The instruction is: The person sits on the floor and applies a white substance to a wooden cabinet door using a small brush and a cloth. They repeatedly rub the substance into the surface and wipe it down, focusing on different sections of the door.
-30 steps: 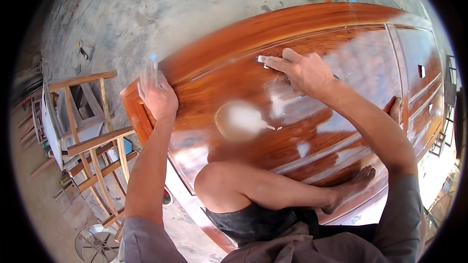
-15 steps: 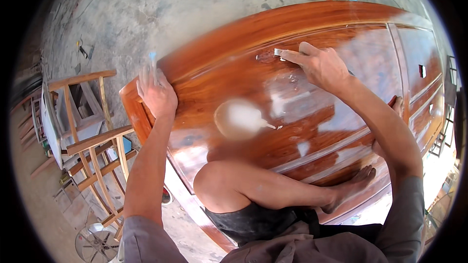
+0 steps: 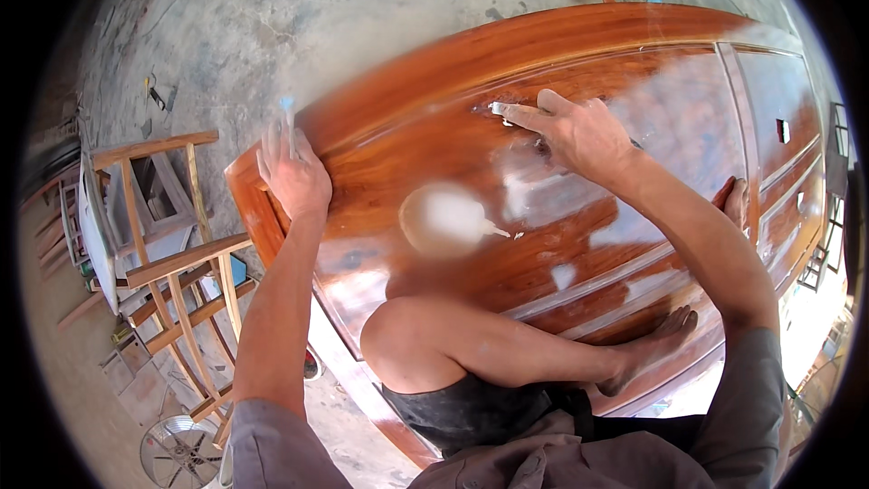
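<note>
A large glossy red-brown wooden door (image 3: 434, 136) lies flat, and I sit on it with my bare knee (image 3: 407, 344) and foot (image 3: 652, 353) over its panels. My right hand (image 3: 579, 131) presses a small white pad (image 3: 500, 109) onto the door's upper part, fingers closed over it. My left hand (image 3: 294, 177) rests on the door's left edge, and a small pale blue piece (image 3: 288, 107) sticks up between its fingers. What that piece is I cannot tell. Pale dull patches (image 3: 543, 190) mark the varnish near my right hand.
Unfinished wooden frames (image 3: 172, 217) stand on the stained concrete floor (image 3: 317, 9) at the left. A round fan guard (image 3: 181, 453) lies at the lower left. A dark rectangular cut-out (image 3: 783, 131) shows in the door's far right panel.
My right hand slid the white pad a little to the right along the door, then back left. My left hand stayed on the door's edge.
</note>
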Demonstrator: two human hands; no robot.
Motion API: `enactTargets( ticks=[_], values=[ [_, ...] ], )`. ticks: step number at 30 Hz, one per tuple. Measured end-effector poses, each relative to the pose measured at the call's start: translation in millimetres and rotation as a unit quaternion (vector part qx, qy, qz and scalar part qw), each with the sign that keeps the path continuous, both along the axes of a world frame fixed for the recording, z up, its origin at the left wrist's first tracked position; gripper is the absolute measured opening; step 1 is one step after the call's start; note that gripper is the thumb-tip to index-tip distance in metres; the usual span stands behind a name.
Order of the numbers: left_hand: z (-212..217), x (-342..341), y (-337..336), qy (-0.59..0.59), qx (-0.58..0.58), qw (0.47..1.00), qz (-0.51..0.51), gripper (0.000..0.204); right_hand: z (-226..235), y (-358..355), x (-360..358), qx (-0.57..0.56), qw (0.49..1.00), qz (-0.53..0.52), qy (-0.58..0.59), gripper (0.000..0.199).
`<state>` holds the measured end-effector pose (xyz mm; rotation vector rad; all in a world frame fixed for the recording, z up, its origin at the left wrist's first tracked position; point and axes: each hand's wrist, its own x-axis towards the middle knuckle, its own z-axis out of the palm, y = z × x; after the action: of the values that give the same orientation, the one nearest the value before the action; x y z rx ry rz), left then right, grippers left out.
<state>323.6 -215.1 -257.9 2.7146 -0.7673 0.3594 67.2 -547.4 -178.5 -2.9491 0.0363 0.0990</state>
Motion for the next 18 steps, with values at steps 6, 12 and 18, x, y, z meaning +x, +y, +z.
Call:
enactTargets(
  ticks=[6,12,18],
  values=[
    [-0.5,-0.7,-1.7,-0.004,-0.007,1.000,0.013,0.042,-4.8,-10.7,-10.0,0.003,1.000,0.002,-0.002,0.055],
    [1.2,-0.2,3.5,-0.005,0.000,1.000,0.010,0.041,-3.1,-4.9,-9.7,0.001,1.000,0.004,0.003,0.052],
    [1.7,-0.1,-0.2,0.008,0.007,1.000,0.004,0.042,-8.4,7.9,2.3,0.020,1.000,-0.006,-0.019,0.054]
  ],
)
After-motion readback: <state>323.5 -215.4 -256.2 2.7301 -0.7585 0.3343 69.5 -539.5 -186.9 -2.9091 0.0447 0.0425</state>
